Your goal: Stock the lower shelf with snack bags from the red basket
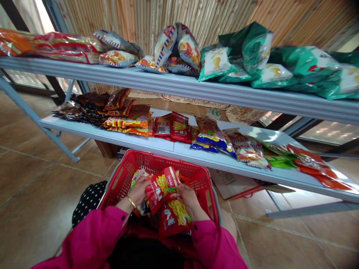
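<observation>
A red plastic basket (165, 158) rests in front of me, holding several snack packets. My left hand (138, 191) grips the left edge of a red snack packet (160, 188) with yellow strips printed on it. At that packet's right edge is my right hand (188, 198), its fingers curled against it. Below, in the basket, lies a second red packet (175, 216) of the same print. A greenish-white packet (139, 175) shows behind my left hand. Other packets deeper in the basket are partly hidden.
A lower white shelf (164, 145) carries rows of snack packets, among them red packets (179, 127) matching the held one. Bigger snack bags fill the upper shelf (168, 79). A cardboard box (232, 185) lies beneath the lower shelf on the tiled floor.
</observation>
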